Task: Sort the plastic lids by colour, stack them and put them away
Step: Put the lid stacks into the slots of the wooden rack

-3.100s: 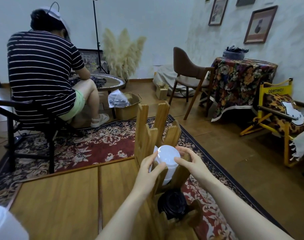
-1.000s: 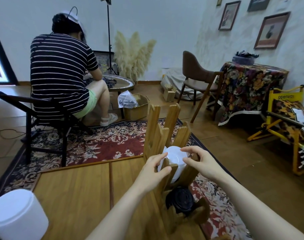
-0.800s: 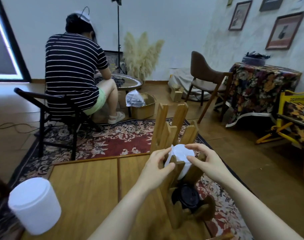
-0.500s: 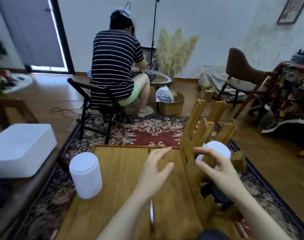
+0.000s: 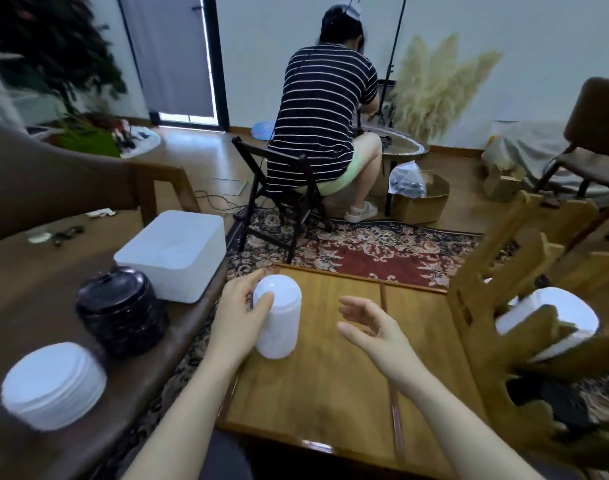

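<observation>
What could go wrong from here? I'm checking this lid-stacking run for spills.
The left hand grips the tall white stack from one side only; the right hand is open and apart, so the stack may tip or split when lifted. It also stands near the table edge, so a nudge could send lids to the floor.

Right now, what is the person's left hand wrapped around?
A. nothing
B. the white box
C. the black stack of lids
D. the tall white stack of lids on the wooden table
D: the left hand curls round the tall white stack of lids standing on the wooden table; the right hand hovers open beside it.
</observation>
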The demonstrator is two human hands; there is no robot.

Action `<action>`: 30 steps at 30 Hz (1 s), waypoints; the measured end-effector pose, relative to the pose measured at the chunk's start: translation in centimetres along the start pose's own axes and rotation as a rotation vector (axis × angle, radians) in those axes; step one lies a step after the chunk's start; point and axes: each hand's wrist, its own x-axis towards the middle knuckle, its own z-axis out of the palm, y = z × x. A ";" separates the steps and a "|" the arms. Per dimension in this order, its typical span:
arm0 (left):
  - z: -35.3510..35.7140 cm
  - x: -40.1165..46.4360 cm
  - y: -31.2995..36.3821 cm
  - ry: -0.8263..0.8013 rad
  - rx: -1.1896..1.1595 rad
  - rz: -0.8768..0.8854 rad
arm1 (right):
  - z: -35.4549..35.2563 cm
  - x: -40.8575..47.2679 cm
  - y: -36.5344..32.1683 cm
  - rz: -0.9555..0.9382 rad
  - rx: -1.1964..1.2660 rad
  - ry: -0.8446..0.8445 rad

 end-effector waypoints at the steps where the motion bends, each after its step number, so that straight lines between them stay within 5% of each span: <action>1: -0.3 0.5 -0.7 -0.014 -0.006 -0.036 | 0.9 0.6 0.1 0.018 0.031 0.005; 14: 0.9 3.9 -5.9 -0.164 -0.203 -0.360 | 7.6 7.9 0.5 0.296 0.043 -0.057; 30: 2.7 4.0 -8.4 -0.286 -0.250 -0.401 | 8.2 8.5 1.6 0.341 0.155 -0.041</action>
